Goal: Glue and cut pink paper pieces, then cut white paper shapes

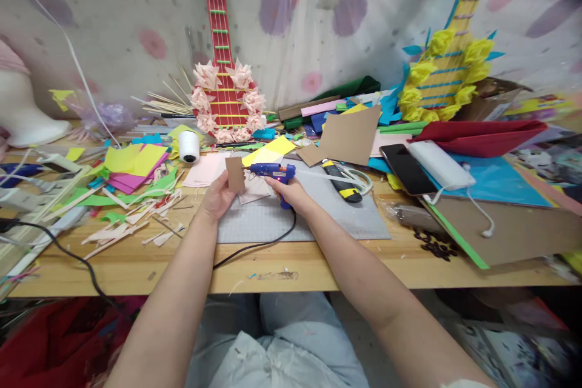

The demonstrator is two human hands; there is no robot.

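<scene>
My left hand grips a small brown cardboard piece upright above the grey cutting mat. In my right hand is a blue hot glue gun, its nozzle pointing left at the cardboard's edge. Whether nozzle and cardboard touch, I cannot tell. A clear glue stick juts from the gun's back, and a black cord runs from its handle over the mat. Below the nozzle lies a pale pink paper piece. Just right of the gun rests a yellow and black utility knife.
Paper scraps and yellow sheets cover the left side. A red paper guitar and a yellow one stand at the back. On the right lie a phone, a white power bank and a large cardboard sheet.
</scene>
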